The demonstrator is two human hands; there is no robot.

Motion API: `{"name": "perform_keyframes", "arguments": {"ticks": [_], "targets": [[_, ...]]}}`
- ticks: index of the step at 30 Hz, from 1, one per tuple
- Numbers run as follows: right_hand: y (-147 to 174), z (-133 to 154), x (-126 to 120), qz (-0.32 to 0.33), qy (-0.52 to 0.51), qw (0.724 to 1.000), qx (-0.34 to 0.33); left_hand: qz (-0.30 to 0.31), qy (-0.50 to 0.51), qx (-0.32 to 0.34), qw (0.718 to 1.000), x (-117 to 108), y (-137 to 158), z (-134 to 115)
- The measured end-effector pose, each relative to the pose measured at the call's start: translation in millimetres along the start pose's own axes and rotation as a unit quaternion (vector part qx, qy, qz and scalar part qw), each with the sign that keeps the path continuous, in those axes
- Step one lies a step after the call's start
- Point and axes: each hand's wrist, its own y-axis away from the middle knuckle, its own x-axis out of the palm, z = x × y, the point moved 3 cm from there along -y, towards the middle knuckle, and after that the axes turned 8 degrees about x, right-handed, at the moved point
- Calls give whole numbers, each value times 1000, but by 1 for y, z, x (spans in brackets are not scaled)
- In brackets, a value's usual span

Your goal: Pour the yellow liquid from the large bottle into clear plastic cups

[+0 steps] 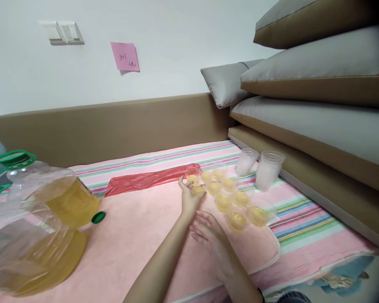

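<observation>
Reaching to the near left corner of a group of clear plastic cups, my left hand (189, 198) has its thumb and fingers around a plastic cup (198, 190) with yellow liquid in it. Another cup (192, 176) of the same liquid stands just beyond my fingers. My right hand (210, 231) hovers close to the left wrist, its fingers loosely apart and holding nothing. To its right are more filled cups, among them a near cup (237, 221) and a right-end cup (259, 216). All the filled cups are low with liquid.
Two stacks of clear cups, a left stack (246, 162) and a right stack (268, 170), stand by the cushions (318, 94). Large jugs (71, 200) of yellow liquid stand at left, near a green cap (98, 217). A red plastic bag (145, 180) lies behind the pink mat (129, 235).
</observation>
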Motion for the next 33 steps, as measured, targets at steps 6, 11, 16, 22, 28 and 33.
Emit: {"name": "perform_keyframes", "arguments": {"ticks": [6, 11, 16, 22, 28, 33], "targets": [[0, 0, 0, -1, -3, 1000, 0, -8, -4, 7, 1000, -2, 0, 0], [2, 1, 2, -2, -5, 1000, 2, -9, -3, 11, 1000, -4, 2, -2], [3, 2, 2, -3, -5, 1000, 0, -7, 1, 10, 1000, -2, 2, -2], [2, 2, 1, -6, -3, 1000, 1, -7, 4, 5, 1000, 0, 0, 2], [2, 1, 2, -5, 0, 1000, 0, 5, 7, 1, 1000, 0, -2, 4], [2, 1, 1, -2, 7, 1000, 2, 9, -1, -8, 1000, -3, 0, 2]]}}
